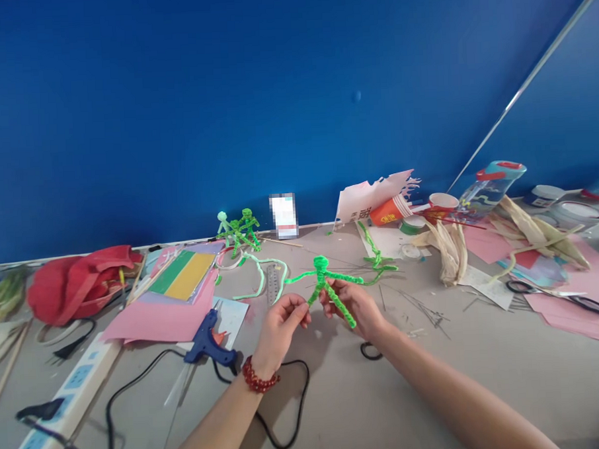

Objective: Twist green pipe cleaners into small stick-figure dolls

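A bright green pipe-cleaner figure (320,271) with a round head, two arms and two legs is held up over the middle of the table. My left hand (286,318) pinches the end of its left-side leg. My right hand (355,308) grips the body from behind, near where the legs join; its fingers are partly hidden by the figure. From the figure's left arm a pale green strand (259,261) seems to run on behind, though I cannot tell whether it is joined. Several similar green figures (237,230) stand against the blue wall.
A blue glue gun (210,341) and its black cord lie left of my hands, by a white power strip (83,386). Scissors (581,298), pink paper and dried husks lie at right. A steel ruler (273,282) and loose wires (427,308) lie beyond my hands.
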Available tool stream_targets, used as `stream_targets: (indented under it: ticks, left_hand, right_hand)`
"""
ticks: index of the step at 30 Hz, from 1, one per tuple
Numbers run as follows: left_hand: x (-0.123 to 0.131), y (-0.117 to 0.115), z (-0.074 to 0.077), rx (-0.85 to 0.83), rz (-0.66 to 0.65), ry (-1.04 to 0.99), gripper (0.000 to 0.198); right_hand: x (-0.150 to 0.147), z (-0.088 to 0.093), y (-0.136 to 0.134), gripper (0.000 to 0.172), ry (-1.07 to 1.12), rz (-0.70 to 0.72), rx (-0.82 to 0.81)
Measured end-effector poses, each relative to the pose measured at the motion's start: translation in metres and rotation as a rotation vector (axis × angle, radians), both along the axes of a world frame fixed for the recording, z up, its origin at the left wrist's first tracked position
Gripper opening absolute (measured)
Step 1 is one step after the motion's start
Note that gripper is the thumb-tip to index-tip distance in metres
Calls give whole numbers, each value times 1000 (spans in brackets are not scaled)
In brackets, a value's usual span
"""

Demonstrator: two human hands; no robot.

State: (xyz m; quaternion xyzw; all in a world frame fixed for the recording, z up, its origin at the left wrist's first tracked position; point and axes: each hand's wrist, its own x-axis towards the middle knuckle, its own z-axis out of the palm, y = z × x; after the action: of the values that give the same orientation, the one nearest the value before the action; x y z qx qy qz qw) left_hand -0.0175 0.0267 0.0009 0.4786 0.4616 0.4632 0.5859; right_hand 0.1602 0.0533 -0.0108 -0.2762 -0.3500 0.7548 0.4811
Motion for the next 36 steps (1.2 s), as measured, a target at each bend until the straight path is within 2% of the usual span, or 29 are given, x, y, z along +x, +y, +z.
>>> stream_targets:
  ticks: [3,7,14,21,25,30,36]
  left_hand:
    - [0,0,-2,49,13,56,22]
    - [2,0,-2,21,-12,33,20]
    - [3,-1,-2,-47,-91,4,21]
    - [1,-4,0,-199,-205,-287,22]
    - [0,-4,3,-167,-197,-182,18]
    - [1,-5,8,-95,-203,-80,20]
    - [4,-6,6,-72,-142,-8,18]
  right_hand:
    - [1,-3,0,21,-8,-49,22]
    - [0,-5,-3,13,-160,-174,106]
    - [0,-4,-2,18,-322,-217,211]
    - [-1,-9,-3,19,-380,-191,259]
    - [0,-5,-5,21,-392,-204,250]
    - [0,5,-7,17,-358,-140,289]
    - [-2,4,-7,15,-344,-162,275]
